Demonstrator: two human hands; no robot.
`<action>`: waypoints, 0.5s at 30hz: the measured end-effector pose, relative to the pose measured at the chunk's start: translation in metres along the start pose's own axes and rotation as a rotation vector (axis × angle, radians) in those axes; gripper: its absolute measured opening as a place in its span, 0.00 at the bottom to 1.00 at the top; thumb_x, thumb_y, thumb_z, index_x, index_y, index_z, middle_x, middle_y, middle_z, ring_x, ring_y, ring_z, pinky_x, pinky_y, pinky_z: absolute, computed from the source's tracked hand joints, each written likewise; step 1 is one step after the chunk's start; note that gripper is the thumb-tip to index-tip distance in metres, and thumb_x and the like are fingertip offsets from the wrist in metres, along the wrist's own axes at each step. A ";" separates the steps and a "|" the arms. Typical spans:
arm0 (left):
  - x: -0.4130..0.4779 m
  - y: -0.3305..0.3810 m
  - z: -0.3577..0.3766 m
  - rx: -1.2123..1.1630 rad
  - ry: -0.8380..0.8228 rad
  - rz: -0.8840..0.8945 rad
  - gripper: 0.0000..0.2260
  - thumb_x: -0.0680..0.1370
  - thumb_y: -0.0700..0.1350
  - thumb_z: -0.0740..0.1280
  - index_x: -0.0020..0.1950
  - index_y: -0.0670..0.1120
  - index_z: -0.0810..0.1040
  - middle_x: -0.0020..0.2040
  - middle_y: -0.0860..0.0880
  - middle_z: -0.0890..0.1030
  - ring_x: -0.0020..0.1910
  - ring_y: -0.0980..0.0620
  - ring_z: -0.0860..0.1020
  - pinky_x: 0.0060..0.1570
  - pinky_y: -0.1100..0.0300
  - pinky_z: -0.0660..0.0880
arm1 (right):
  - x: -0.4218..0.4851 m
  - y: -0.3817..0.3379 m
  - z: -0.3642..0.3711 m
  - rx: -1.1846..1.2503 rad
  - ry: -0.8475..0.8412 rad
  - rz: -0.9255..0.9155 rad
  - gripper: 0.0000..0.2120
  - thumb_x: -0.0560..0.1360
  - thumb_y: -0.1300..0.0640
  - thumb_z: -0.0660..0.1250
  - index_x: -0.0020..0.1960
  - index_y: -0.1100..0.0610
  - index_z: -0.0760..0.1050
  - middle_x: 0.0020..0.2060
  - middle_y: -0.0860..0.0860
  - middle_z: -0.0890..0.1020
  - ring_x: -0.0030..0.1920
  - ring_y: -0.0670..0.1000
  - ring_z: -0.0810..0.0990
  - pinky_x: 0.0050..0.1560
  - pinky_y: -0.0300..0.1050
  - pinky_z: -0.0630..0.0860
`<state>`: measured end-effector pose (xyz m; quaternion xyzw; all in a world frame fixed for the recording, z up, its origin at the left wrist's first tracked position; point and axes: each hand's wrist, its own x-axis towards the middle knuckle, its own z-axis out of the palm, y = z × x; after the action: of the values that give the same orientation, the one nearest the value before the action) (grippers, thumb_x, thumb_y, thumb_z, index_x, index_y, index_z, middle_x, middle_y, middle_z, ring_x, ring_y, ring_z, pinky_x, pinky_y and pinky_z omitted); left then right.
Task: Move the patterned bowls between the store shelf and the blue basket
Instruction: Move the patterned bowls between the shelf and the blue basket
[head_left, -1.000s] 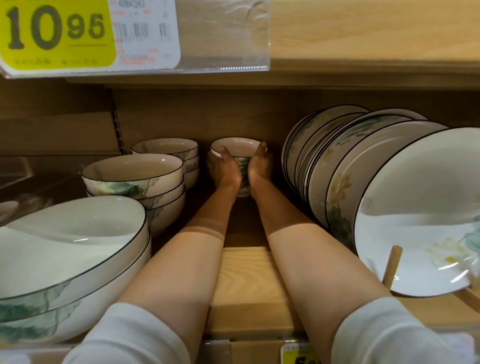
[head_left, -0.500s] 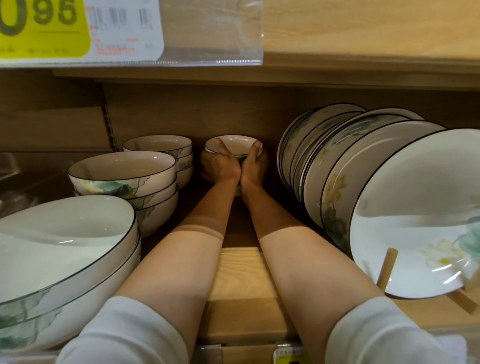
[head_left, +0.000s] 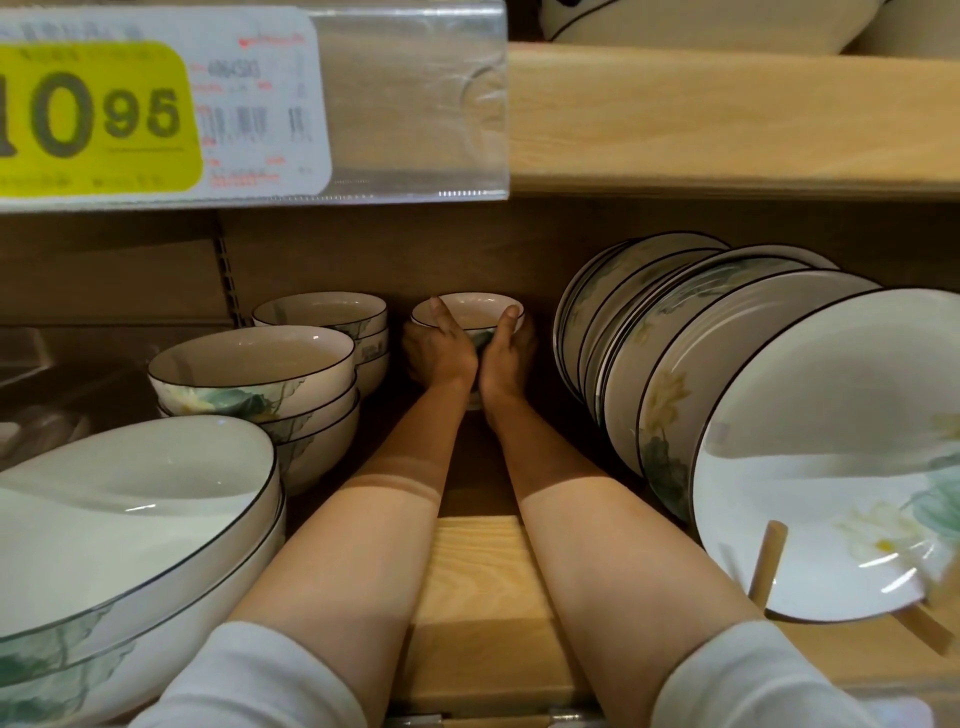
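A small white bowl (head_left: 470, 312) with a dark rim and green leaf pattern stands deep at the back of the wooden store shelf (head_left: 483, 577). Both my arms reach far in. My left hand (head_left: 439, 353) wraps its left side with the thumb over the rim. My right hand (head_left: 506, 353) wraps its right side, thumb on the rim too. What lies under the bowl is hidden by my hands. The blue basket is out of view.
Stacked patterned bowls (head_left: 260, 384) and a further stack (head_left: 327, 317) stand left of my arms, with large shallow bowls (head_left: 119, 519) at front left. A row of plates (head_left: 769, 395) leans on wooden pegs (head_left: 766, 561) at right. An upper shelf with a price tag (head_left: 104, 119) hangs overhead.
My hands have stayed on the small bowl at the back, shifting their grip a little. The camera has tilted upward, showing more of the upper shelf.
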<state>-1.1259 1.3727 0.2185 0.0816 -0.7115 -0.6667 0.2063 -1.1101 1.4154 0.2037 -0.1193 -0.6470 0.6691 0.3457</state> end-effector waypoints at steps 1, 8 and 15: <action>0.000 -0.001 -0.001 0.000 -0.005 0.007 0.28 0.82 0.59 0.50 0.74 0.40 0.63 0.71 0.39 0.68 0.69 0.41 0.69 0.68 0.44 0.65 | 0.000 0.000 0.000 0.003 0.000 0.004 0.28 0.82 0.42 0.47 0.76 0.55 0.59 0.73 0.57 0.64 0.73 0.57 0.64 0.72 0.57 0.62; 0.000 -0.005 -0.001 -0.024 -0.012 0.052 0.26 0.83 0.57 0.51 0.73 0.40 0.63 0.72 0.38 0.66 0.70 0.40 0.67 0.69 0.45 0.65 | 0.001 0.000 -0.001 0.023 -0.009 0.043 0.27 0.83 0.44 0.46 0.76 0.57 0.59 0.74 0.57 0.64 0.73 0.56 0.63 0.73 0.55 0.60; -0.003 0.008 -0.007 -0.149 -0.027 -0.067 0.28 0.82 0.61 0.47 0.72 0.43 0.68 0.69 0.41 0.71 0.69 0.41 0.69 0.70 0.45 0.64 | -0.005 -0.006 0.000 0.109 -0.024 0.113 0.28 0.82 0.40 0.45 0.77 0.51 0.56 0.74 0.54 0.65 0.73 0.56 0.64 0.73 0.52 0.60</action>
<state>-1.1193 1.3687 0.2261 0.0808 -0.6594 -0.7254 0.1800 -1.1040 1.4120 0.2083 -0.1286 -0.6059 0.7230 0.3058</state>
